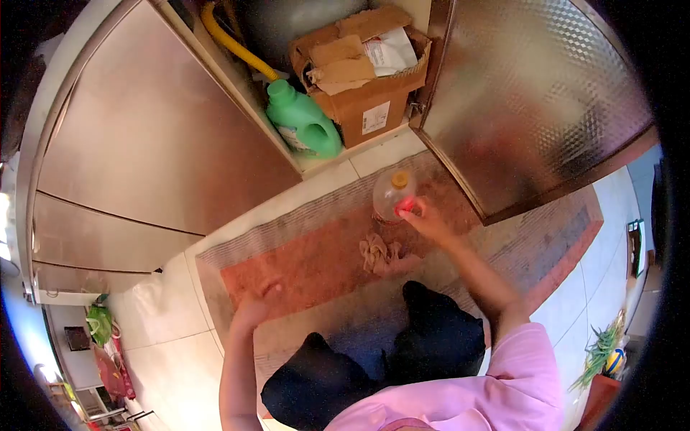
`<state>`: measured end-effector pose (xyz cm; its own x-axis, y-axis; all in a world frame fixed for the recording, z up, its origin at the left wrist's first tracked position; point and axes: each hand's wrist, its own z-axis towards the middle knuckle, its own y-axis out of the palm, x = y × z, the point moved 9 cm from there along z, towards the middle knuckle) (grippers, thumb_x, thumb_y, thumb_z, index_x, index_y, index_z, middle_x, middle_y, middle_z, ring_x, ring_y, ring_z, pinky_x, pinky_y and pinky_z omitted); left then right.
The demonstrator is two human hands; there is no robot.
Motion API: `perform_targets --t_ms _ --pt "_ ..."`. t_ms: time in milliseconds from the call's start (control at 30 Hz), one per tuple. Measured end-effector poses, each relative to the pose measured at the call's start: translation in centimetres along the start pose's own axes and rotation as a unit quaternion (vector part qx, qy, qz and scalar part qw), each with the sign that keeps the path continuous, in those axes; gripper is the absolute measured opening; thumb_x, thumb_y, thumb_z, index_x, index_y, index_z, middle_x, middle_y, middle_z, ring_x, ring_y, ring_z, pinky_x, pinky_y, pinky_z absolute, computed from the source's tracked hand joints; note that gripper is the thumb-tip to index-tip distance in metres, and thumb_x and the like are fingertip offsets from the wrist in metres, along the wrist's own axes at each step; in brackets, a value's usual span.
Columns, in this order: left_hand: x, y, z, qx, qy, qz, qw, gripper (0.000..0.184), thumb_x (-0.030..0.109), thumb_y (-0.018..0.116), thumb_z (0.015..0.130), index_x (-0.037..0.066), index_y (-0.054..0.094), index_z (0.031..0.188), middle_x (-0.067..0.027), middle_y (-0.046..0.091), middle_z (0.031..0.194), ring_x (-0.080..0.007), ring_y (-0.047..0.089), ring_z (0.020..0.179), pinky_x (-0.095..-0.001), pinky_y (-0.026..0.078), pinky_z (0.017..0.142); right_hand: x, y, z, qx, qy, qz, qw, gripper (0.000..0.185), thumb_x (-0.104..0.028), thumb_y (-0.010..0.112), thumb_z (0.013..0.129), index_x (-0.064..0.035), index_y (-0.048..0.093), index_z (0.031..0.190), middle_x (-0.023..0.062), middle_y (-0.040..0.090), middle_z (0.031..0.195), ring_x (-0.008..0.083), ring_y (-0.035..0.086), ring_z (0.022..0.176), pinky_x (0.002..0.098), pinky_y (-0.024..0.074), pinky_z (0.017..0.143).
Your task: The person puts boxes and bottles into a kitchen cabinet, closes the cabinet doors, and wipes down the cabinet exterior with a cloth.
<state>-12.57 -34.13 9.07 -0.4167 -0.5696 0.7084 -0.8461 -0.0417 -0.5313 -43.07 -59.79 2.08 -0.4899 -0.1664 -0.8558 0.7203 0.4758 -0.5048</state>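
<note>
My right hand (429,219) is closed on a small red object (405,206), held against a clear plastic bottle with a yellow cap (399,179). The bottle stands on the red and grey mat (302,266). A crumpled beige cloth (379,253) lies on the mat just below the bottle. To the left, my left hand (255,305) is over the mat, blurred, and its fingers are not clear enough to tell what they do.
An open cabinet above the mat holds a green jug (305,122), a cardboard box (366,108) and a yellow hose (233,43). Its textured door (532,108) swings out at the right. Bags (108,352) are at the lower left, green leaves (598,352) at the lower right.
</note>
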Motion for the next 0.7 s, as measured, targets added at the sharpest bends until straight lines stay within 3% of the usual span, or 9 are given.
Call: perform_targets --t_ms 67,133,200,300,367,433,500,567,700 --pt "-0.1 0.9 -0.3 0.015 0.024 -0.098 0.995 0.031 0.021 0.054 0.087 0.005 0.054 0.114 -0.0061 0.058 0.109 -0.0124 0.05 0.102 -0.0254 0.039 0.087 0.9 1.2 0.8 0.024 -0.011 -0.035 0.999 0.029 -0.029 0.057 0.082 -0.0042 0.056 0.098 0.0084 0.062 0.092 0.0209 0.057 0.085 0.0346 0.0439 0.075" --pt "-0.3 1.1 -0.4 0.01 0.002 -0.075 0.997 0.031 0.02 0.054 0.087 0.005 0.055 0.114 -0.0064 0.057 0.109 -0.0127 0.05 0.102 -0.0255 0.038 0.087 -0.9 1.1 1.2 0.048 -0.027 -0.071 0.996 0.03 -0.03 0.057 0.082 -0.004 0.056 0.096 0.0078 0.062 0.09 0.0199 0.057 0.082 0.0333 0.0438 0.074" --pt "-0.9 1.2 -0.5 0.006 -0.019 -0.053 0.998 0.031 0.02 0.055 0.087 0.004 0.055 0.114 -0.0066 0.057 0.11 -0.013 0.05 0.102 -0.0256 0.038 0.088 -2.7 0.2 1.1 0.053 -0.006 0.017 0.998 0.029 -0.029 0.054 0.085 -0.0035 0.056 0.096 0.0049 0.061 0.085 0.0156 0.055 0.078 0.0298 0.0434 0.072" --pt "-2.0 0.6 -0.9 0.001 0.002 -0.06 0.998 0.03 0.019 0.054 0.087 0.004 0.055 0.113 -0.0069 0.057 0.11 -0.0136 0.05 0.102 -0.0259 0.038 0.089 -6.4 -2.4 1.8 0.079 -0.05 0.139 0.986 0.028 -0.029 0.052 0.087 -0.0036 0.056 0.099 0.0008 0.058 0.084 0.0096 0.052 0.079 0.0268 0.0432 0.072" --pt "-2.2 0.5 -1.5 -0.018 0.029 -0.136 0.99 0.03 0.019 0.054 0.087 0.004 0.054 0.113 -0.0075 0.058 0.107 -0.0141 0.052 0.1 -0.026 0.039 0.087 -11.5 -5.3 1.5 0.07 -0.073 0.258 0.961 0.03 -0.029 0.052 0.088 -0.0032 0.055 0.102 -0.0015 0.057 0.085 0.006 0.049 0.079 0.0239 0.0425 0.072" --pt "-2.5 0.0 -1.9 0.003 0.016 -0.136 0.991 0.03 0.018 0.054 0.087 0.003 0.054 0.113 -0.0077 0.059 0.106 -0.0142 0.053 0.099 -0.026 0.04 0.086 -16.3 -10.1 0.8 0.111 -0.032 0.234 0.965 0.032 -0.03 0.053 0.087 -0.0029 0.055 0.104 -0.0025 0.056 0.083 0.0054 0.048 0.077 0.0217 0.0417 0.07" --pt "-3.7 -0.4 -2.0 0.026 0.002 -0.136 0.99 0.03 0.018 0.054 0.087 0.002 0.054 0.113 -0.0079 0.06 0.104 -0.0143 0.054 0.097 -0.026 0.041 0.085 -20.9 -14.5 1.7 0.128 -0.113 0.287 0.943 0.034 -0.03 0.055 0.086 -0.003 0.056 0.105 -0.0021 0.055 0.079 0.0064 0.048 0.072 0.0214 0.0411 0.067" --pt "-5.2 0.0 -1.4 0.026 -0.004 -0.123 0.992 0.028 0.016 0.053 0.087 0.0 0.055 0.111 -0.0081 0.061 0.102 -0.0143 0.055 0.095 -0.0259 0.042 0.084 -24.9 -18.5 4.1 0.13 -0.158 0.246 0.948 0.031 -0.031 0.056 0.085 -0.0045 0.056 0.102 -0.0019 0.054 0.075 0.0077 0.049 0.068 0.022 0.041 0.064" --pt "-4.3 0.6 -1.2 0.018 0.001 -0.153 0.988 0.027 0.014 0.051 0.088 0.001 0.055 0.11 -0.0078 0.061 0.101 -0.0144 0.055 0.095 -0.0258 0.042 0.084 -29.3 -21.6 12.0 0.12 -0.176 0.386 0.898 0.017 -0.024 0.053 0.088 -0.0073 0.055 0.092 0.0008 0.055 0.074 0.0133 0.052 0.068 0.0278 0.0439 0.063"
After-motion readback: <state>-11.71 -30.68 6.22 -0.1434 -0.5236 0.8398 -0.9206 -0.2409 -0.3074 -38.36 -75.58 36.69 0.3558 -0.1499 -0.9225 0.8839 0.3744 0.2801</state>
